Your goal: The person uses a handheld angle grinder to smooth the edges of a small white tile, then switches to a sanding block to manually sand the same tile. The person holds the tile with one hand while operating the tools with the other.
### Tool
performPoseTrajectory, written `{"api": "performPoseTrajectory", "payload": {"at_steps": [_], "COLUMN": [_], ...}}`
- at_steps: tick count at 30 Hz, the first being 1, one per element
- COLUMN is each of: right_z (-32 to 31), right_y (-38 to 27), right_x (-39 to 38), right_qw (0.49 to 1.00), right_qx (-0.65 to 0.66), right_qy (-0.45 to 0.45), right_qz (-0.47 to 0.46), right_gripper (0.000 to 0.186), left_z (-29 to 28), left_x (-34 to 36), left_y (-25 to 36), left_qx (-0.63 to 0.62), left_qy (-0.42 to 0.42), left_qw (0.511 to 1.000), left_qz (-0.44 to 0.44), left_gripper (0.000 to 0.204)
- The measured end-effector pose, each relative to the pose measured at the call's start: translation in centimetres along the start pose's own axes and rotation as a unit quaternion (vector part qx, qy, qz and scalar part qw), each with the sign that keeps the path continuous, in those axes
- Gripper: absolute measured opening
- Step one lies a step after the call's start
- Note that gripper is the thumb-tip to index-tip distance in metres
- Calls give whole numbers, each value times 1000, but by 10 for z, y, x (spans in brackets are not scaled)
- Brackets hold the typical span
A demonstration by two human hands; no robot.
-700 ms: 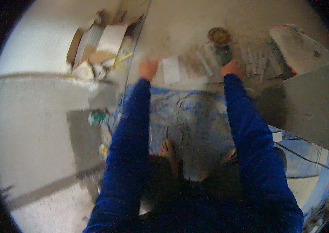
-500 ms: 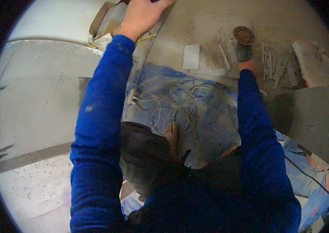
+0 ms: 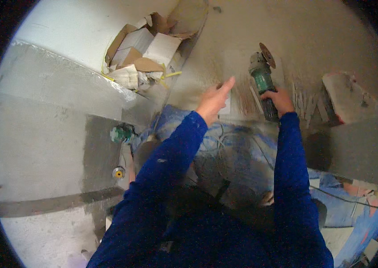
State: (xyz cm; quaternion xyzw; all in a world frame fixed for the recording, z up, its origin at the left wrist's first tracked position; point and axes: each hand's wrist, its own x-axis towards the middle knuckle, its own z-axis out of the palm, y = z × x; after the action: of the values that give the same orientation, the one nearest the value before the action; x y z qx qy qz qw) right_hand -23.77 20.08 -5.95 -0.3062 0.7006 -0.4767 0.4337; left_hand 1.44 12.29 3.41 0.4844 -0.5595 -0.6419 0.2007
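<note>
My right hand (image 3: 282, 102) is wrapped around the body of a green and grey angle grinder (image 3: 264, 82). A brown, worn-looking cutting disc (image 3: 267, 55) sits at the grinder's far end, tilted and clear of the strips behind it. To the left, my left hand (image 3: 216, 102) hangs in the air with fingers stretched out and nothing seen in it. Behind that hand a white tile (image 3: 228, 106) shows in part. Many thin cut strips (image 3: 245, 96) lie around the grinder, some of them hidden by it.
A torn cardboard box (image 3: 120, 42) with white tiles stands at the far left. Another green power tool (image 3: 123, 133) and a small yellow-centred disc (image 3: 118, 173) are at left. Cables lie on the dusty blue sheet (image 3: 166, 114). A pale slab (image 3: 349, 98) is at the right.
My left hand has come away from beside the box, moving right and nearer. The grinder is raised and turned, its disc now seen more edge-on. My view has shifted too.
</note>
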Motion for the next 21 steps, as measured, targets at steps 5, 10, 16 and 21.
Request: {"api": "performPoseTrajectory", "payload": {"at_steps": [5, 10, 16, 21], "right_z": [75, 147, 155, 150], "right_y": [-86, -109, -99, -79], "right_x": [-24, -33, -29, -6], "right_qw": [992, 995, 998, 960], "right_qx": [59, -22, -52, -255], "right_qy": [-48, -40, 22, 102], "right_qz": [-97, -91, -14, 50], "right_gripper": [61, 73, 66, 78], "left_z": [-23, -44, -29, -4], "left_x": [66, 101, 135, 162], "left_y": [22, 10, -13, -39], "left_qx": [-175, -380, -381, -458], "left_qy": [-68, -142, -139, -183], "left_qw": [982, 912, 888, 849], "left_qz": [-14, -53, -219, -189], "left_gripper": [101, 96, 90, 65]}}
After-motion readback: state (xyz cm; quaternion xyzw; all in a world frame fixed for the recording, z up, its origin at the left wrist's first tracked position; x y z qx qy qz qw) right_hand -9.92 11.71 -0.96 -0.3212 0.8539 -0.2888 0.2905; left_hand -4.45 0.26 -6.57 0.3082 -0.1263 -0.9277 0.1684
